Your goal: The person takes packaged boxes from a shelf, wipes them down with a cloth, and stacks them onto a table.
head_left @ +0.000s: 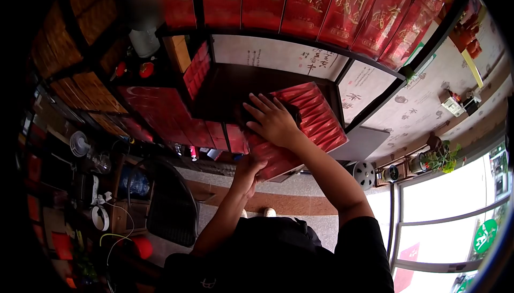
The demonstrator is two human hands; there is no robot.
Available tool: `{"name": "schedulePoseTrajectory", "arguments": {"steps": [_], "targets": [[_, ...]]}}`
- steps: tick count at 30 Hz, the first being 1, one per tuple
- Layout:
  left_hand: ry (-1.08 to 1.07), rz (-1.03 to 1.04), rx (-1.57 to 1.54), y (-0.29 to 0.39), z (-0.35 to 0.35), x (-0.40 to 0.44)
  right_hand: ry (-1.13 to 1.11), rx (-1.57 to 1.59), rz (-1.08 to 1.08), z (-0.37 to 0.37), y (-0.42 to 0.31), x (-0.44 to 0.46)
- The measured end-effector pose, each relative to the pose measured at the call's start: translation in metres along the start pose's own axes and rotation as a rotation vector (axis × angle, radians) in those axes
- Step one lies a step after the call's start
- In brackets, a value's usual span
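A shallow red box (313,119) with rows of shiny red packets is tilted in front of a dark shelf compartment (246,76). My left hand (249,173) grips the box at its near left edge, thumb on top and the other fingers mostly hidden below. Spread across the packets, my right hand (274,122) lies with its fingers apart, pointing toward the compartment. A dark patch shows beside that hand; I cannot make out what it is. Inside the compartment on the left stand stacked red packets (197,70).
Red gift boxes (267,1) with gold lettering line the upper shelf. Black shelf bars (372,100) frame the right side. A black chair (171,212) stands behind on the left, near a small fan (79,144). A potted plant (441,158) sits by the window at right.
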State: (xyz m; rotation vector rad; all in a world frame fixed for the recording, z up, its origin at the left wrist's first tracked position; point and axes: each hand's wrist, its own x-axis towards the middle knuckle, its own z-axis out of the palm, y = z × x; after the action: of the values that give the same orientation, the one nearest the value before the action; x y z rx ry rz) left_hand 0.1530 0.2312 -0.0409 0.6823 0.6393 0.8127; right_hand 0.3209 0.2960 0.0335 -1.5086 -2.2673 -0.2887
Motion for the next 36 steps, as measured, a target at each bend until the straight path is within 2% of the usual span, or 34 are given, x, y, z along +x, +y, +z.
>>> {"name": "schedulePoseTrajectory", "arguments": {"steps": [3,5,8,9,11,15,17,20,24,29,32,34,36], "targets": [[-0.057,0.079,-0.012,0.0,0.002,-0.001,0.118,-0.145,0.207,0.002,0.062,-0.012],[-0.014,0.085,-0.059,-0.001,0.006,-0.003,0.055,-0.221,0.434,-0.007,0.091,-0.024],[0.022,0.137,-0.108,0.002,0.017,-0.005,-0.003,-0.226,0.592,-0.016,0.102,-0.037],[0.019,0.134,-0.105,-0.002,0.016,-0.003,-0.002,-0.226,0.597,-0.015,0.101,-0.04],[0.092,0.105,-0.321,-0.015,0.013,0.003,-0.061,-0.254,0.606,-0.008,0.094,-0.046],[0.047,0.062,-0.275,-0.007,0.013,0.004,-0.008,-0.108,0.223,-0.028,0.005,-0.058],[0.068,0.068,-0.294,-0.014,-0.002,0.007,-0.058,-0.017,0.136,-0.041,-0.042,-0.067],[0.075,0.074,-0.358,-0.007,-0.001,0.008,-0.032,0.038,0.206,-0.055,-0.066,-0.088],[0.037,0.009,-0.26,-0.01,-0.004,0.008,0.051,-0.083,0.449,-0.071,-0.024,-0.119],[0.031,0.075,-0.239,-0.016,0.002,0.004,0.162,-0.28,0.756,-0.063,0.008,-0.152],[0.071,0.085,-0.226,-0.018,0.006,0.001,0.137,-0.231,0.655,-0.058,-0.023,-0.135],[0.099,0.076,-0.21,-0.022,0.006,0.001,0.115,-0.037,0.503,-0.054,-0.061,-0.118],[0.111,0.156,-0.317,-0.028,0.003,0.003,0.073,0.083,0.345,-0.048,-0.094,-0.108]]}}
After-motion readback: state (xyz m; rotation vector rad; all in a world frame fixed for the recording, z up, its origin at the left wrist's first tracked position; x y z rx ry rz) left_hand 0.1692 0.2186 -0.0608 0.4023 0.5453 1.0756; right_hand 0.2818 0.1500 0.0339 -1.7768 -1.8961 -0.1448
